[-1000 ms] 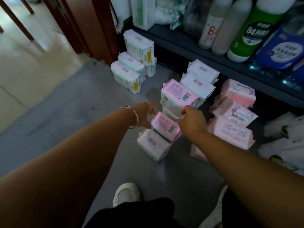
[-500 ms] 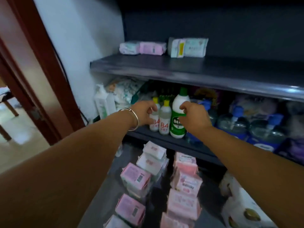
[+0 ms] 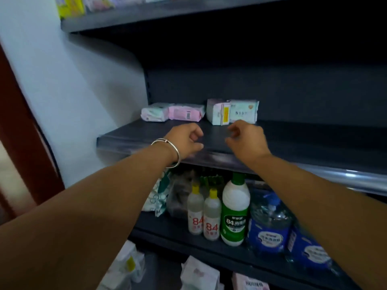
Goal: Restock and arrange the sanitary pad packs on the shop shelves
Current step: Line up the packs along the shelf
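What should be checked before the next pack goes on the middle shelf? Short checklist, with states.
1. Left hand free: ok, fingers loosely curled, holding nothing.
2. Right hand free: ok, holding nothing.
3. Pack in hand to place: not ok, neither hand carries one.
4. Room on the middle shelf: ok, bare surface in front and to the right of the four packs at the back.
5. Stock within reach: cannot tell; some packs on the floor show at the bottom edge.
6. Row tidy: not ok, the white pack stands taller than its neighbours.
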